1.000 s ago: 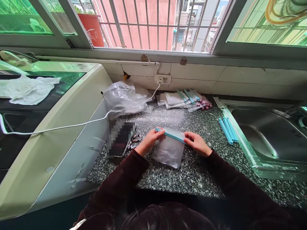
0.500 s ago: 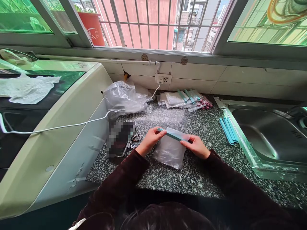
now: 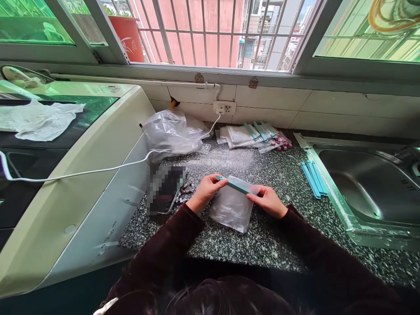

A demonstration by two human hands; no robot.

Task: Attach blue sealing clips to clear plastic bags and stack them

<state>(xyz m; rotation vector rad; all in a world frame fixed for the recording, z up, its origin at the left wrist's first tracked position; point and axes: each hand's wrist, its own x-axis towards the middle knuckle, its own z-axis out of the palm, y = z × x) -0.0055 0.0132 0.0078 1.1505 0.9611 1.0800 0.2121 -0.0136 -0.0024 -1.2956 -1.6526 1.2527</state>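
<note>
on the dark speckled surface (image 3: pixel 272 249), a person works with both hands close in front of the body. to the right is the steel sink (image 3: pixel 357 183); toward the wall lie crumpled plastic bags (image 3: pixel 167 131) and, right of them, a pile of flat packets (image 3: pixel 238 136), some with blue or pink strips on them. the clear bag (image 3: pixel 231 212) lies flat in the middle of the surface, well apart from that pile, its upper end between the two hands.

the right hand (image 3: pixel 269 201) is what has changed most: a second ago it held just the tip of the blue strip, and now its thumb presses from the near side, with the film caught in the same pinch. the left hand (image 3: pixel 208 190) grips the other end between thumb and finger, much as before. against half a second ago, almost nothing has shifted.

near the sink's edge rest loose blue strips (image 3: pixel 313 179), untouched. the blue strip (image 3: pixel 236 187) in the hands runs slantwise across the bag's upper end; cloudy film stands along its far side, so strip and bag now seem to be handled together. whether the strip is fastened cannot be told.
</note>
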